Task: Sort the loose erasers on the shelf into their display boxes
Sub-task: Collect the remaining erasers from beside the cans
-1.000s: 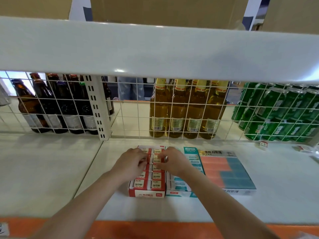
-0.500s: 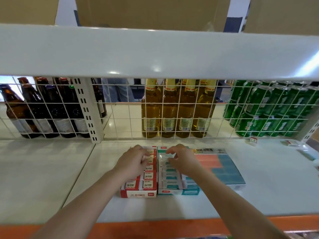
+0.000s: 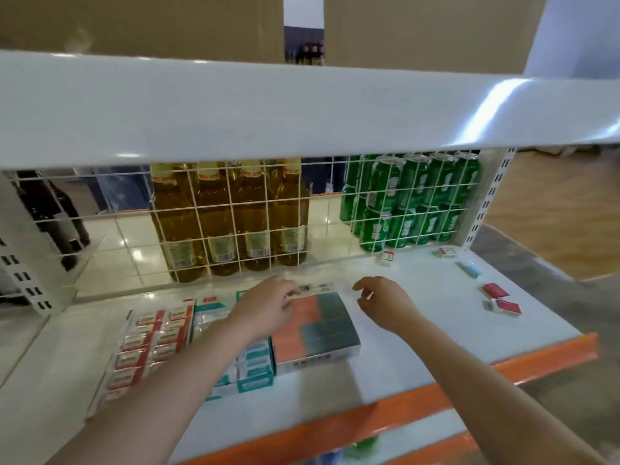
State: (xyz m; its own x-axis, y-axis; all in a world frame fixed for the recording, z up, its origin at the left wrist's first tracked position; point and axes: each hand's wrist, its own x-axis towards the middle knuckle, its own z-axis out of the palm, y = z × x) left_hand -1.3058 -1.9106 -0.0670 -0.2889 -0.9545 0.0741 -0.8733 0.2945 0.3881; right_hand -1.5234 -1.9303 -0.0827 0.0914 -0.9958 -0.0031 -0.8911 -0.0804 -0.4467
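White shelf [image 3: 419, 333] | left hand [image 3: 265, 308] seemingly touching orange-teal box [image 3: 322, 333]

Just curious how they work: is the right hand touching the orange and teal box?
Apart. The head view shows white shelf between the right hand and the orange and teal box.

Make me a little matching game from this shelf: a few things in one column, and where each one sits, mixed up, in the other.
Things:
1. red box
2. green cans
3. yellow bottles
4. loose red erasers

Places:
A. behind the wire grid, at the right
B. on the shelf's right end, out of any box
C. leftmost of the three display boxes
D. behind the wire grid, in the middle

Pairs: 1-C, 2-A, 3-D, 4-B
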